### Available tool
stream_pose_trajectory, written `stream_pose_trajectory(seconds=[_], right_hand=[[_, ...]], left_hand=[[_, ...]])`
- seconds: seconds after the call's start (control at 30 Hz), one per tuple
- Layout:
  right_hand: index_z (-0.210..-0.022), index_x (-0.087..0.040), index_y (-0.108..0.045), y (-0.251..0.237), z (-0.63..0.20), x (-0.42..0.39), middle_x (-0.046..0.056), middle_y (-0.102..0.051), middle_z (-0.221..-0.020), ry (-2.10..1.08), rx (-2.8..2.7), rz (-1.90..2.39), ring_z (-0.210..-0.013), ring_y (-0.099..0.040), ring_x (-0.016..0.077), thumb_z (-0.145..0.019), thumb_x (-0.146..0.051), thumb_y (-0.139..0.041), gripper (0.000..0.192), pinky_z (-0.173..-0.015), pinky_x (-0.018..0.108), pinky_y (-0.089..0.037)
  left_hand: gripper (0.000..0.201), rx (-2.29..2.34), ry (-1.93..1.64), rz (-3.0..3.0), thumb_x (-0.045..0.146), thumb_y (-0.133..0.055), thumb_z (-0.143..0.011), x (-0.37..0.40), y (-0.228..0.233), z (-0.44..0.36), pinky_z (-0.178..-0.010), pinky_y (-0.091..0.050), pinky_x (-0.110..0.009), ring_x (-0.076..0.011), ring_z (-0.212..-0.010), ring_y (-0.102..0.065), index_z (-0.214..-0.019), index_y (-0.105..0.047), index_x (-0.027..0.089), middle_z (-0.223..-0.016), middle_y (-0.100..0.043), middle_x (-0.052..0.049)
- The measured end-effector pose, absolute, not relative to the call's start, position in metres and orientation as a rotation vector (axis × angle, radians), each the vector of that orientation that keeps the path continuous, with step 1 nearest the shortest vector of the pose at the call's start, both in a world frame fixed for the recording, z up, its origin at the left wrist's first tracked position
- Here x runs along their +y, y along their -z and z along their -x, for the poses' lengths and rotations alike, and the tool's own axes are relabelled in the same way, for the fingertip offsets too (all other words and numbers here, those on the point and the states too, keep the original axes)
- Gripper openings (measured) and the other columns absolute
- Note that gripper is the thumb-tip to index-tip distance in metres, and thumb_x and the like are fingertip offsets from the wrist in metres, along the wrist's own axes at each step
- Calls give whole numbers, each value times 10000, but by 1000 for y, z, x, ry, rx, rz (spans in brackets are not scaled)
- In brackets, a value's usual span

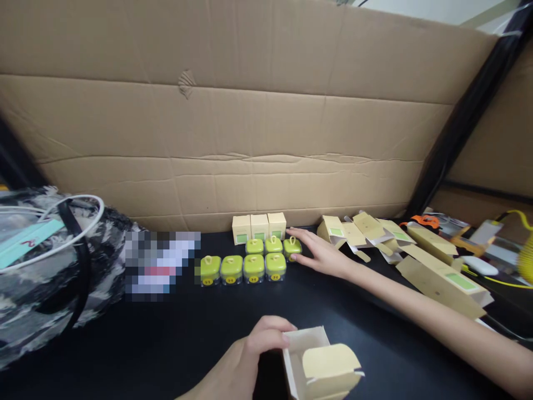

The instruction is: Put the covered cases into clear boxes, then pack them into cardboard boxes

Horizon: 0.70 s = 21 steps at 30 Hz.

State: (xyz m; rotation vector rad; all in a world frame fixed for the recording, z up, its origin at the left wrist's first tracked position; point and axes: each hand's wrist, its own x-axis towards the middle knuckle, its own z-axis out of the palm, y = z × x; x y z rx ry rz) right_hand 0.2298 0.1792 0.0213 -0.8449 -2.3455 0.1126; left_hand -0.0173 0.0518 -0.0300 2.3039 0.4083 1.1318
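My left hand [266,344] is closed on the side wall of a small cream cardboard box [333,366], its top open and flaps spread. Out at the back, my right hand [318,253] has its thumb and fingers apart around the rightmost small jar with a green lid [292,245]. The thumb tip overlaps that jar's near side; whether it presses on it I cannot tell. Several matching clear jars [254,269] with green lids, cord loops and yellow labels stand in two rows to its left. Three closed cream boxes [259,228] stand behind them.
Several unfolded cream boxes [445,278] lie at the right. Beyond them are a white oval object [480,265] and a yellow coiled cable [525,258]. A fuzzy grey and black bundle [54,300] fills the left side. A tall cardboard sheet [250,122] closes off the back.
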Motion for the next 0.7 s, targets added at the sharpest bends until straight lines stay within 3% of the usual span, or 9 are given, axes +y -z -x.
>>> stream_pose_trajectory(seconds=[0.23, 0.43, 0.6, 0.7], right_hand=[[-1093, -169, -576, -30, -236, 164, 77, -632, -1073, -312, -2196, 895, -971, -627, 235, -904, -377, -640, 288, -866, 461, -514], [-1073, -248, -458, -52, -221, 103, 65, -618, -1139, -561, -2052, 710, -1031, -646, 189, -917, -461, -596, 298, -854, 347, -561], [-1058, -250, -525, -71, -217, 62, 37, -640, -1125, -770, -2161, 647, -1024, -639, 167, -822, -307, -752, 332, -872, 273, -529], [-1035, -237, -551, -83, -221, 51, 21, -665, -1074, -712, -2337, 687, -959, -647, 157, -767, -233, -799, 366, -840, 249, -518]], left_hand=[[782, 497, -1183, -2218, 267, -782, -739, 51, 34, 13, -793, -583, -376, -280, -1072, -653, -1285, -226, 336, -1246, -540, -132], [731, 466, -1211, -2173, 265, -726, -798, 52, 39, 12, -806, -585, -355, -260, -1087, -648, -1307, -208, 347, -1283, -515, -126], [669, 550, -1213, -2166, 312, -691, -822, 49, 40, 15, -781, -582, -349, -217, -971, -670, -1294, -219, 352, -1266, -523, -100], [633, 503, -1218, -2165, 329, -668, -841, 50, 44, 16, -755, -579, -325, -202, -941, -675, -1296, -228, 347, -1278, -522, -106]])
